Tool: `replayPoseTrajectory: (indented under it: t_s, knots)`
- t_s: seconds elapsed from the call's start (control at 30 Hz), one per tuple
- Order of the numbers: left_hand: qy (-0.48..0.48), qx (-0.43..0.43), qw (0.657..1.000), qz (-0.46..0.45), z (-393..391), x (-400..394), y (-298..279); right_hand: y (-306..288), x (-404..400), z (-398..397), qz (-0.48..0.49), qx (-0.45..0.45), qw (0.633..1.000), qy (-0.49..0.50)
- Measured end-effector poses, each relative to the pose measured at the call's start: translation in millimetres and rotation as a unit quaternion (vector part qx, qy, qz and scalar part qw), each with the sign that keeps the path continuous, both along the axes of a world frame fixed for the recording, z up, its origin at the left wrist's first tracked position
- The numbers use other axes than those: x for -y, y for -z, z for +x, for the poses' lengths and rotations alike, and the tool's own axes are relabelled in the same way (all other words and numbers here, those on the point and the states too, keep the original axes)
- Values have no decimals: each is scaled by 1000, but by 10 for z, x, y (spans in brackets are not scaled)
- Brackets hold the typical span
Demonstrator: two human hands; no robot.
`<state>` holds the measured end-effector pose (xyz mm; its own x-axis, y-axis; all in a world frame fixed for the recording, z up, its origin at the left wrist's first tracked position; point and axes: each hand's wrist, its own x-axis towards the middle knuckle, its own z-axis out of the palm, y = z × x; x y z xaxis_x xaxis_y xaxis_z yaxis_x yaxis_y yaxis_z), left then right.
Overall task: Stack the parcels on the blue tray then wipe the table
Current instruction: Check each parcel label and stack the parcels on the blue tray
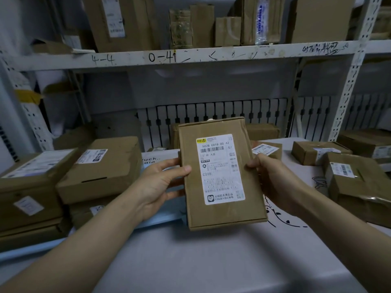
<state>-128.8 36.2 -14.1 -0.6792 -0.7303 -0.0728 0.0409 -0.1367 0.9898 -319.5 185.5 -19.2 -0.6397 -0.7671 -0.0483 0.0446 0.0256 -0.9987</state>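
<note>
Both hands, left (156, 182) and right (273, 178), grip a flat labelled cardboard parcel (220, 172) by its side edges, held above the surface (190, 261); stacked parcels (99, 168) sit left, perhaps on a tray.

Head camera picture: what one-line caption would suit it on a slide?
Left hand and right hand hold a labelled cardboard parcel above the table.
</note>
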Motion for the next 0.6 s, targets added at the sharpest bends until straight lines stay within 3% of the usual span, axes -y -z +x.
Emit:
replayPoseTrajectory:
  t_s: [0.4, 0.6]
  knots:
    - [-20, -54, 998, -39, 70, 16, -135, -62, -15, 53, -74, -60, 994, -48]
    - [-31, -110, 988, -105, 117, 56, -350, -246, 33, 69, -106, -141, 983, -49]
